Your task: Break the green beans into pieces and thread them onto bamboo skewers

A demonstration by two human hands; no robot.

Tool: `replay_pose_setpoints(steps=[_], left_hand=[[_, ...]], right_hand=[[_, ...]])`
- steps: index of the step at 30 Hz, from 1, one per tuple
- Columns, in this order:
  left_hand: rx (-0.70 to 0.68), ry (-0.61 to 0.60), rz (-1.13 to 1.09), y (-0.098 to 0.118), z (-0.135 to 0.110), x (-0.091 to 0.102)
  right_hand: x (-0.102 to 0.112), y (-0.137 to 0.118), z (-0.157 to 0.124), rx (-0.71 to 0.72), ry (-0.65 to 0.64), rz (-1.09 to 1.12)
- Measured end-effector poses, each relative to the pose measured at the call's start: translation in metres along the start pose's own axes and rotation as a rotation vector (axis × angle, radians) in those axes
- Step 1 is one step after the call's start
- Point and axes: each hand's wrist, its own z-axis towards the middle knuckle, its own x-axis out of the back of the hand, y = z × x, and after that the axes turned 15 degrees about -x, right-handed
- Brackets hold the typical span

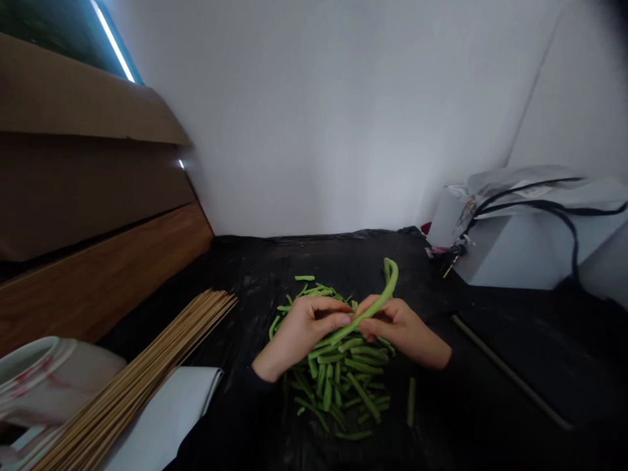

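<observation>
Pale wall [318, 131] rises behind a surface covered with a wrinkled black sheet [255, 261]. Near the middle of it lies a loose heap of green bean pieces [341, 373], with one short piece [305, 278] apart at the far edge and another [411, 402] lying to the right. Above the heap, the right hand [400, 327] pinches a long green bean [380, 301] between thumb and fingers; its curved far end bends up and over, while its straighter end slants down toward the near left. The left hand [307, 320] is beside it, fingers curled and thumb drawn in, the tips right by the bean; whether they grip it I cannot tell. On the left, a bundle of thin sticks [161, 366] slants past a white mug [83, 373] with red marks, partly over a folded white sheet [171, 412]. Farther left are brown cardboard [73, 183] and a wooden panel [112, 248]. On the far right sits a white bag [515, 248] with black straps [572, 229]; nearer, a thin rod [510, 373] lies diagonally.
</observation>
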Motion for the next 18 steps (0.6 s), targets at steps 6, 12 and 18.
replay_pose_setpoints(steps=[6,12,18], left_hand=[[0.032,-0.144,-0.055,0.004,-0.005,-0.004],[0.125,-0.011,-0.337,0.01,-0.002,-0.004],[0.059,0.236,-0.401,0.002,0.002,-0.005]], right_hand=[[-0.004,-0.002,-0.001,0.002,0.05,-0.006],[-0.004,-0.004,0.0,0.055,0.211,0.028],[-0.012,-0.007,-0.002,0.065,0.352,-0.038]])
